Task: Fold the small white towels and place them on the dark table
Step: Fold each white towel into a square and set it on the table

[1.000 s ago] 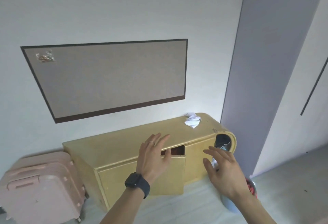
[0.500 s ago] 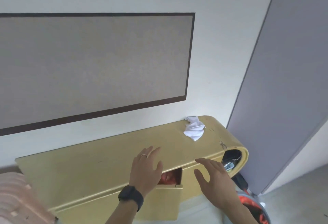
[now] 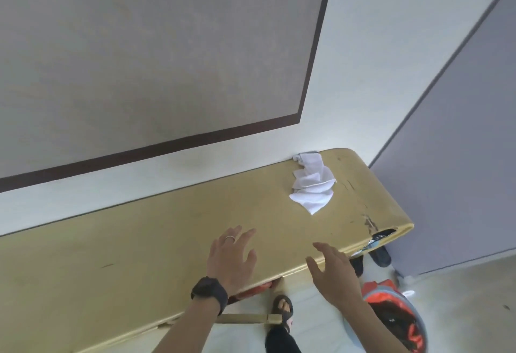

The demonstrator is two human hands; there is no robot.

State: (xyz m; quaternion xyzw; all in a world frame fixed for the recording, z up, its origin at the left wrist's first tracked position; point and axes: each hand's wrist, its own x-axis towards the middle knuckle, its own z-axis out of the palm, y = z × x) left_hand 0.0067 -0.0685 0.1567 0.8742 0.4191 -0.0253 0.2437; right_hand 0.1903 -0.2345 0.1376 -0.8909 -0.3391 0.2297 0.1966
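A crumpled small white towel (image 3: 312, 188) lies on the far right end of a long yellow cabinet top (image 3: 167, 241), close to the wall. My left hand (image 3: 231, 257), with a ring and a black watch on the wrist, hovers open over the cabinet's front part, fingers spread. My right hand (image 3: 332, 274) is open too, held over the cabinet's front edge, below and slightly right of the towel. Neither hand touches the towel. No dark table is in view.
A cabinet door (image 3: 248, 318) stands ajar under my left arm, with something red inside. A bin with a red liner (image 3: 396, 316) sits on the floor at the right. My sandalled foot (image 3: 283, 310) is near the door. A grey panel (image 3: 460, 157) rises at the right.
The view has closed in on the cabinet and tilted down. Both hands have reached forward over its top, nearer to the towel. Both stay open and hold nothing.
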